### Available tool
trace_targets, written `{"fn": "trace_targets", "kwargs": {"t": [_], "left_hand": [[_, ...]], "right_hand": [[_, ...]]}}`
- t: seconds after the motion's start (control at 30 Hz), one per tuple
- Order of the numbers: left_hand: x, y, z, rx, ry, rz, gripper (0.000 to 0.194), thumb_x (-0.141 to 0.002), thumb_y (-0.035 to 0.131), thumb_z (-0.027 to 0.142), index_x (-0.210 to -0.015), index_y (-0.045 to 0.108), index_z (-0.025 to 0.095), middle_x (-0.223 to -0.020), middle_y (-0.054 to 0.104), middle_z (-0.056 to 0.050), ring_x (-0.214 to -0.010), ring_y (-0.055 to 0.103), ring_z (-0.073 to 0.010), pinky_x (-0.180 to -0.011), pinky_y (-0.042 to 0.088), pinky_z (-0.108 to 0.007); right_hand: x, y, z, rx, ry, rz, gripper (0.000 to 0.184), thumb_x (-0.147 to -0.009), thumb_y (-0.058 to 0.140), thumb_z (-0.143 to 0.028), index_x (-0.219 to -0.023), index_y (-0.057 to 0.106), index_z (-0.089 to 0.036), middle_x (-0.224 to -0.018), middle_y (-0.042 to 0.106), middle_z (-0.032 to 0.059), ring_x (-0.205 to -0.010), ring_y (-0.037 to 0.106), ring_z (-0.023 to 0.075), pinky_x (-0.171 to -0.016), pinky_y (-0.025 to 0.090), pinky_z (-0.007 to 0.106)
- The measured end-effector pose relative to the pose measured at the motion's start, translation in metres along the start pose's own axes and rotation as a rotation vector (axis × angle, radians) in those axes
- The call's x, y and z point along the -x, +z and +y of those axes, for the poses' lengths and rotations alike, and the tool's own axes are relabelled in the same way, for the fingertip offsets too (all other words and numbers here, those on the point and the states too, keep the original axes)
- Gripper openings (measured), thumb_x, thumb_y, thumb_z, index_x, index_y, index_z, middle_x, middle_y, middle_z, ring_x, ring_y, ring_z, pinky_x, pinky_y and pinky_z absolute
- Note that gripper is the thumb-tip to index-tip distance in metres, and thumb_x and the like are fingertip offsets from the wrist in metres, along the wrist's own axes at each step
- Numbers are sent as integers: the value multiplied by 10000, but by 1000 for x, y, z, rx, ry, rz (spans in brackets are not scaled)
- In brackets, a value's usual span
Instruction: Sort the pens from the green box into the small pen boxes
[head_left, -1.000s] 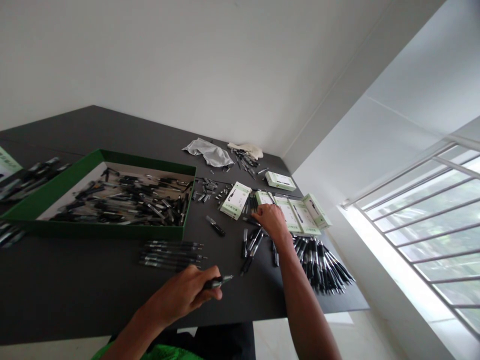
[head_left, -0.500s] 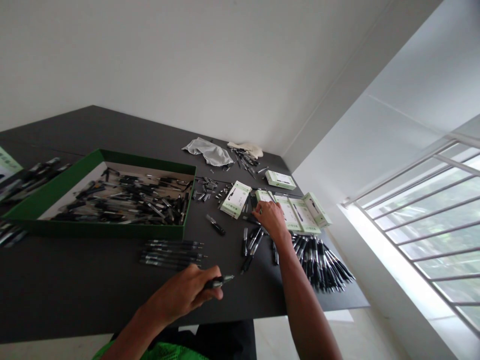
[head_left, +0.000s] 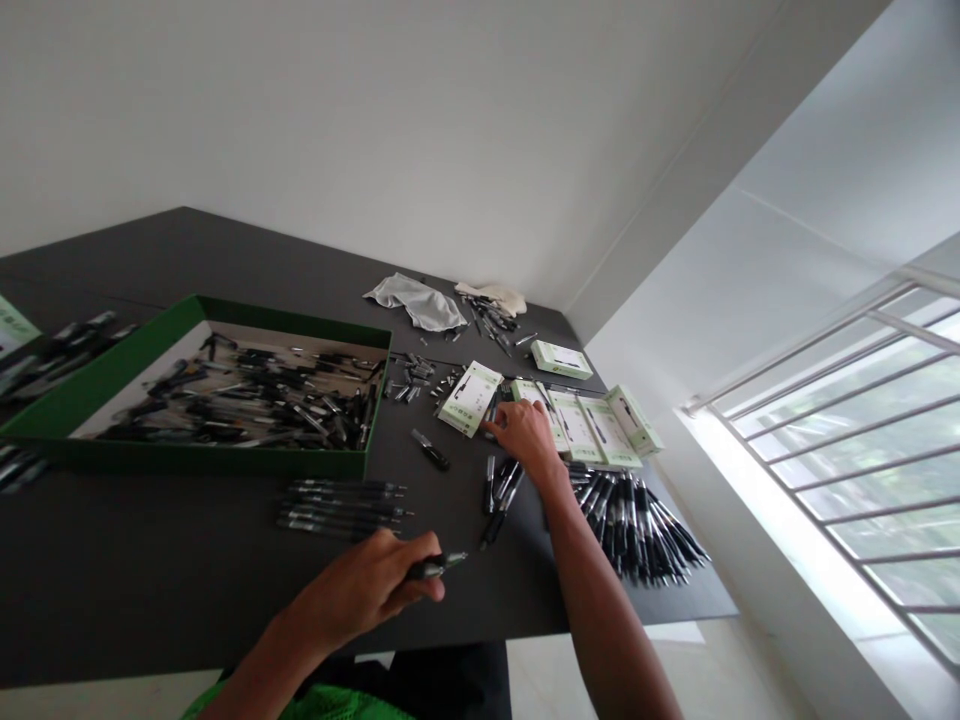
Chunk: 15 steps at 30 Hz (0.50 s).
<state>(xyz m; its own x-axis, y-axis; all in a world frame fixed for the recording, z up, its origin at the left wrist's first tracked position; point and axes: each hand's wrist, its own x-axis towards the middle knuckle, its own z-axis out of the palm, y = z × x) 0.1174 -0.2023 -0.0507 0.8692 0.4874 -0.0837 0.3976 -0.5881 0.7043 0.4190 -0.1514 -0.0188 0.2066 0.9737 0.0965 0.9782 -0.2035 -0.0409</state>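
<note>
My left hand is closed around a black pen, its pointed metal tip facing right, low over the table's front. Farther forward, my right hand bends its fingers down between two pale green-and-white pen boxes; whatever lies under the fingertips is hidden. The left one of these boxes lies flat beside my thumb, and the other is partly behind my hand. Several loose pens rest just below my right wrist. A row of clear-barrelled pens lies behind my left hand.
A green-walled tray full of mixed pens stands at left. More pen boxes lie at right, above a fanned pile of pens. Small caps, a grey cloth and a cream glove-like cloth are toward the wall.
My right hand has shifted a little left, from the right-hand box toward the gap beside the left box. My left hand keeps the pen in nearly the same place.
</note>
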Motion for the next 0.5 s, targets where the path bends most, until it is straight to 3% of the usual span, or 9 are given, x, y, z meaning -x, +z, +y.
{"fn": "trace_targets", "kwargs": {"t": [0.2,0.5], "left_hand": [[1,-1,-1,6,14,24,610,-1019,316,724,-1019,669,227,-866,741,-54,-826,702,-210,-776,550,-253],[-1,-2,1,-22,-27,-23,664,-1017,258,736,-1060,672,218,-899,744,-83,-856,715,-242,-793,555,-290]], "right_hand": [[-2,0,-3,25,4,-5,238,-949,668,-365,-784,713,-200,-887,776,85,-933,685,243,-920,376,359],[3,-1,5,27,36,1,158,-860,622,-206,-713,679,-198,-785,742,58,-861,663,220,-876,364,345]]}}
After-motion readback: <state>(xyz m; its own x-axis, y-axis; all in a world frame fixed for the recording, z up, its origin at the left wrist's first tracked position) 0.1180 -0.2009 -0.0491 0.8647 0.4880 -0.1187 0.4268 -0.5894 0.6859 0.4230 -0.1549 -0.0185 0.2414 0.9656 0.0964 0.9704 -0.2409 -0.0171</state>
